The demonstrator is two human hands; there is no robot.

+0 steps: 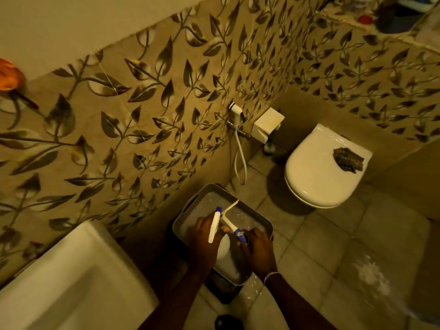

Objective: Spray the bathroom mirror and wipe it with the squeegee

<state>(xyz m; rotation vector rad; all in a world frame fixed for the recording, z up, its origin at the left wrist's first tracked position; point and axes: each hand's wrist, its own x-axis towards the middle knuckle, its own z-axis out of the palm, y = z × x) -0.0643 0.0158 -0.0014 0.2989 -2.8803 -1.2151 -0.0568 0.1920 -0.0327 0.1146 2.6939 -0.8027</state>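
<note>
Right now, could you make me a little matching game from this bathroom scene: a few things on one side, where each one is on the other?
Things:
1. spray bottle
2. squeegee
3. dark cloth
4. hand shower

Places:
A. on the closed toilet lid
B. hung on the leaf-patterned wall
C. in the left hand
D. in the right hand

Pairs: 1-C, 2-D, 3-A, 4-B

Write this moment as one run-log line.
left hand: holds spray bottle | right hand: holds squeegee | both over basket | mirror: unseen
</note>
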